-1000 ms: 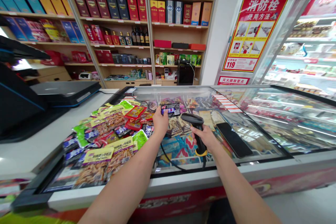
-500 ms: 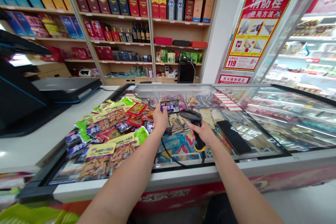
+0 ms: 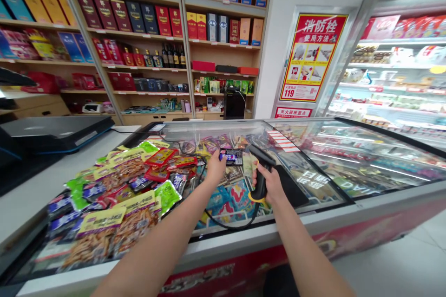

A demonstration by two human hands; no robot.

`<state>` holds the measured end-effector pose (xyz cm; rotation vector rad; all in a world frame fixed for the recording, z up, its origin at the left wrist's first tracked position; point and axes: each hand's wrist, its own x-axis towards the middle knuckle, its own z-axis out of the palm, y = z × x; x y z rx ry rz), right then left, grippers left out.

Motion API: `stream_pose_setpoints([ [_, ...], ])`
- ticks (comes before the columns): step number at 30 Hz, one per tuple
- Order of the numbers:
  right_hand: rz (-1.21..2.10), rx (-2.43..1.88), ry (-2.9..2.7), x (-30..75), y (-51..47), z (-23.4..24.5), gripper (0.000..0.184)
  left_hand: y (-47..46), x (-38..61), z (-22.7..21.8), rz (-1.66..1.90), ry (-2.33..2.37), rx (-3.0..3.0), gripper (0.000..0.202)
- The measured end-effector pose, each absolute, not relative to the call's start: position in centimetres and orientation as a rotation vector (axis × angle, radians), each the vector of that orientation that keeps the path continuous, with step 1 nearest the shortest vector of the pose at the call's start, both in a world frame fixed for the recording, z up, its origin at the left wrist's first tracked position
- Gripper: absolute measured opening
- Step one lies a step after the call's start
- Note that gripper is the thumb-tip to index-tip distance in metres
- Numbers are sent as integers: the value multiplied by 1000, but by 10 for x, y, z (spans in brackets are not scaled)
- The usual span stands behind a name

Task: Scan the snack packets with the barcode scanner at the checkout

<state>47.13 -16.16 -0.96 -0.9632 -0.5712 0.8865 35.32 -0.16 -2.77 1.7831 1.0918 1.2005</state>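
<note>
A pile of yellow, green and red plastic snack packets (image 3: 118,199) lies on the sliding glass lid of a chest freezer (image 3: 348,153), just left of the left hand (image 3: 215,170). That hand pinches a small dark blue-and-purple packet (image 3: 231,157) just above the glass. A thin black cable (image 3: 230,227) loops across the lid. The right hand (image 3: 271,184) is clenched round a black handheld barcode scanner (image 3: 260,177) with a yellow band, close beside the packet. A black smartphone (image 3: 291,185) lies on the glass, partly behind the right hand.
</note>
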Motion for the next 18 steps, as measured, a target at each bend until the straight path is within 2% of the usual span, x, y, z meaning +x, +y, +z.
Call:
stream_pose_setpoints([
  [6, 708, -898, -487, 495, -178, -8, 50, -18, 452, -8, 1095, 1141, 1749, 22],
  [12, 600, -836, -422, 499, -182, -20, 48, -43, 501, -17, 881, 1309, 1849, 25],
  [15, 581, -840, -441, 497, -183, -21, 48, -52, 500, -17, 860, 1353, 1940, 38],
  [18, 591, -844, -453, 497, -186, -21, 49, -55, 485, -8, 1002, 1402, 2025, 54],
])
